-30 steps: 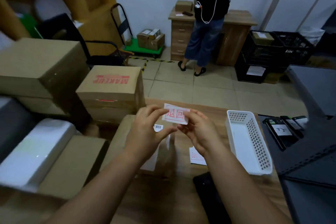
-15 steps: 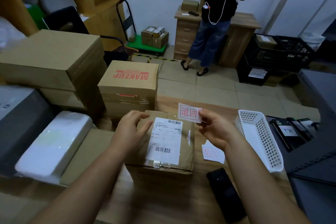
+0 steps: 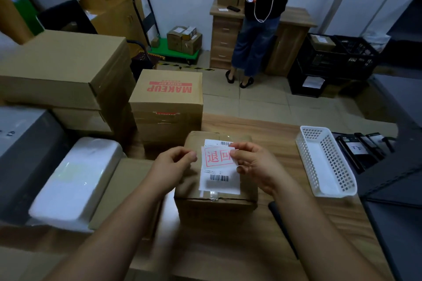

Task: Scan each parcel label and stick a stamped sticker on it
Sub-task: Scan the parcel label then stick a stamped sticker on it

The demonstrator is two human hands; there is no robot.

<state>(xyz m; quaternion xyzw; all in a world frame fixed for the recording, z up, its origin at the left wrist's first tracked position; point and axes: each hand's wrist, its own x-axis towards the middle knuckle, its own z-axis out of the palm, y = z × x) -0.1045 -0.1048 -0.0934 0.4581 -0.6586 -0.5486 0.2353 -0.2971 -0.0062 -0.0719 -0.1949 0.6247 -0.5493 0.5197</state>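
I see the right hand (image 3: 258, 166) pinching the stamped sticker (image 3: 217, 157) by its right edge, thumb and forefinger closed on the paper. Sticker is white w/ a red boxed stamp, held flat just over the upper part of the parcel label (image 3: 220, 180); can't tell if it's touching the label yet. Left hand (image 3: 172, 167) sits just left of the sticker, fingers curled, tips close together near the sticker's left edge, resting on or right above the parcel (image 3: 215, 203) top. I can't tell whether it holds anything, motion blur there.

Parcel is a small brown carton directly under both hands, on the wooden surface (image 3: 262, 128). Its label shows barcodes above and below the sticker, clear tape along the near edge.

Beyond the left hand: a carton printed MAKEUP (image 3: 167, 98), upside down from my view. Further left of that hand, bigger stacked cartons (image 3: 66, 68) and a white wrapped package (image 3: 75, 180) lying on a flat carton.

Right of the right hand, apart from it: a white perforated plastic basket (image 3: 326, 162) on the surface, long side running away from me. Past the basket, some dark handheld devices (image 3: 363, 146) on a dark top. A dark flat item (image 3: 277, 217) lies on the surface near the right forearm, partly hidden.

Far beyond the hands, a person (image 3: 262, 18) stands w/ back turned at a wooden desk (image 3: 294, 36).
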